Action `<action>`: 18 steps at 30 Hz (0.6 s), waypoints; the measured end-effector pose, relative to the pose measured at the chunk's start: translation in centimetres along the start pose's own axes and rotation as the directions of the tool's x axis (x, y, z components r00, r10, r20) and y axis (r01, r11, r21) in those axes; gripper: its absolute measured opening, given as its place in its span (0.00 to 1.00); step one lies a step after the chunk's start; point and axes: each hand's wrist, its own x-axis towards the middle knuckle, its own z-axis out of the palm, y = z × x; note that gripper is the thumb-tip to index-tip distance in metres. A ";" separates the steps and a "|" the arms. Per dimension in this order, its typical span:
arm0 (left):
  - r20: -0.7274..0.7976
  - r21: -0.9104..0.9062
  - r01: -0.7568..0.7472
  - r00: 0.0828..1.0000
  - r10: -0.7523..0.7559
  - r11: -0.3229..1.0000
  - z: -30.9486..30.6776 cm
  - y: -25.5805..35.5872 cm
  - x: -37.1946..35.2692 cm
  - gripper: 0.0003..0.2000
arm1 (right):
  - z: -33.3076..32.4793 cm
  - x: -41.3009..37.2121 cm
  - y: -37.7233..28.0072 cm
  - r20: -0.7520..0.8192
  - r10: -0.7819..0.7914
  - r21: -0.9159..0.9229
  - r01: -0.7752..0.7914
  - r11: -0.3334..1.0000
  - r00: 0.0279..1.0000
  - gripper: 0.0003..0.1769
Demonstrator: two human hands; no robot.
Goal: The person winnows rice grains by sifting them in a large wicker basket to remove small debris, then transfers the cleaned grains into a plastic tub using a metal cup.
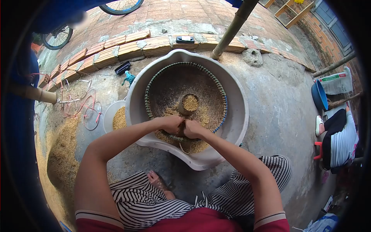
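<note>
My left hand and my right hand are close together over the near side of a round woven basket. Both are closed, fingers curled inward; something dark shows between them, but I cannot make out what it is. Just beyond them a cup-like container full of yellow grain stands in the basket. Loose grain is scattered on the weave around it. The basket sits inside a large pale plastic tub, whose near end also has grain in it.
A white bowl of grain stands left of the tub. Grain is heaped on the floor farther left, near pink strings. A bamboo pole rises behind the tub beside a brick edge. At right are a person and a blue basin.
</note>
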 end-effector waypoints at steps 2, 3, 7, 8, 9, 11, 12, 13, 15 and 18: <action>-0.086 0.074 0.114 0.990 -0.108 0.991 0.7 -1.7 0.7 0.20 | -0.4 -0.5 -0.2 -0.213 -0.070 0.096 0.092 0.991 0.975 0.23; -0.086 0.074 0.114 0.990 -0.108 0.991 0.9 -2.2 0.8 0.20 | 0.0 -0.3 0.0 -0.214 -0.070 0.096 0.093 0.991 0.974 0.23; -0.199 0.180 0.078 0.979 -0.041 0.981 1.3 -1.5 -0.1 0.20 | 1.6 0.2 1.2 -0.340 -0.205 -0.091 0.185 0.979 0.918 0.22; -0.188 0.259 0.017 0.982 0.033 0.966 0.9 -0.6 -0.7 0.19 | 1.7 0.3 1.4 -0.276 -0.229 -0.136 0.197 0.971 0.934 0.22; -0.190 0.259 0.021 0.981 0.030 0.966 0.2 -0.1 -1.0 0.19 | 0.8 0.0 1.3 -0.276 -0.232 -0.138 0.200 0.970 0.933 0.22; 0.114 -0.090 -0.061 0.991 0.071 0.994 -1.2 0.5 -1.2 0.20 | -1.6 -1.1 1.1 0.036 -0.308 0.110 0.303 0.947 0.951 0.17; 0.138 -0.132 0.001 0.990 0.017 0.991 -1.4 0.3 -1.0 0.22 | -1.3 -0.8 1.5 -0.103 -0.322 0.084 0.331 0.940 0.941 0.14; 0.141 -0.132 0.000 0.990 0.019 0.991 -1.5 0.1 -0.9 0.22 | -1.4 -0.7 2.2 -0.103 -0.320 0.087 0.329 0.940 0.942 0.14; -0.034 0.106 0.117 0.993 -0.114 0.987 -1.4 -0.7 -1.0 0.24 | -2.2 -0.5 3.4 -0.243 -0.179 -0.183 0.136 0.974 0.953 0.13; -0.071 0.099 0.089 0.994 -0.082 0.991 -0.8 -1.1 -0.7 0.25 | -0.4 1.1 5.5 -0.339 -0.039 -0.217 -0.038 0.975 0.940 0.17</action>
